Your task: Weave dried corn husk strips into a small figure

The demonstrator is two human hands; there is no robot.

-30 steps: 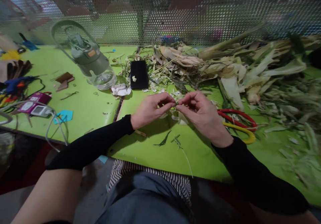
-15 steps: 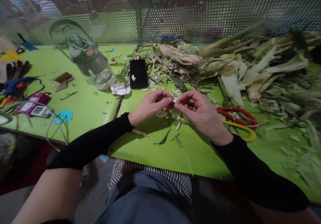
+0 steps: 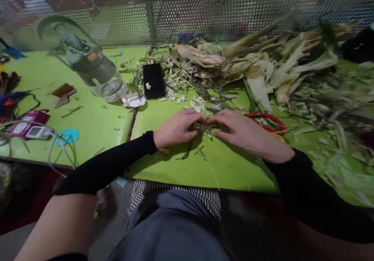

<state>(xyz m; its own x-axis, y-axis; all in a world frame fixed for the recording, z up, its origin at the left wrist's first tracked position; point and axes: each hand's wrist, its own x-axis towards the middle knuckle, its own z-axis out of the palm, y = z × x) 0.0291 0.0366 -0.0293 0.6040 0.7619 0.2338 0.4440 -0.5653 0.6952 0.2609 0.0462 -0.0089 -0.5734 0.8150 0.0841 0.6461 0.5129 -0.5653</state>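
Observation:
My left hand [image 3: 181, 126] and my right hand [image 3: 245, 130] rest low on the green table, facing each other. Between them lies a small heap of pale husk scraps [image 3: 206, 127], touched by the fingertips. The fingers of both hands curve loosely, thumbs apart from them, and I see nothing pinched. Under my right wrist are red and yellow loop handles [image 3: 270, 121], seemingly of scissors, partly covered by the hand. A thin green shred [image 3: 201, 153] with a pale strand lies just in front of the hands.
Corn husks [image 3: 257, 66] and shreds are piled at the back and right. A black phone [image 3: 154, 80], crumpled white paper [image 3: 133, 100] and a green-lidded water bottle [image 3: 93, 66] stand or lie behind my left hand. A perforated screen [image 3: 181, 11] borders the back. Cables and a purple box [image 3: 29, 122] are left.
Both hands have come down from a fingertip pinch above the table to the scraps, and their fingers have spread. My right hand now covers more of the yellow handle. The view has shifted slightly.

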